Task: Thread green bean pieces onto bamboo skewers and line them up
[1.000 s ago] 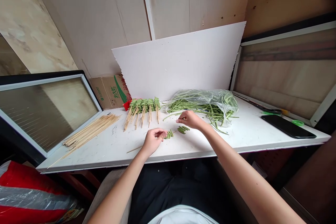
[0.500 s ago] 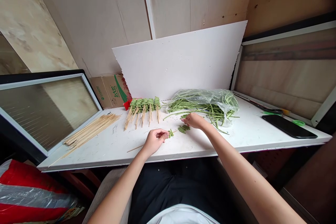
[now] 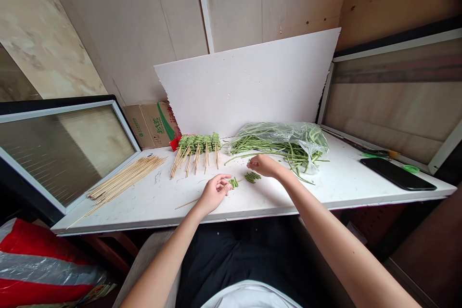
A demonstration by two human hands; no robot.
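My left hand (image 3: 215,191) curls at the left end of a short row of cut green bean pieces (image 3: 234,183). Its forefinger is raised away from the thumb, which touches the pieces. A bamboo skewer (image 3: 186,203) runs under this hand, and how the fingers grip it is partly hidden. My right hand (image 3: 263,165) hovers above the table with fingertips pinched together; anything between them is too small to make out. Just below it lies a small pile of cut bean pieces (image 3: 252,177). Finished bean skewers (image 3: 198,144) are stacked behind my left hand, their sticks pointing towards me.
Loose bamboo skewers (image 3: 126,178) lie at the left. Long green beans in a clear plastic bag (image 3: 281,142) lie at the back right. A black phone (image 3: 397,173) and a green tape roll (image 3: 410,169) sit far right. A white board (image 3: 245,86) stands behind, beside a cardboard box (image 3: 151,125).
My left forefinger has lifted and parted from the thumb beside the bean pieces. My right hand has shifted slightly left, its fingertips still pinched.
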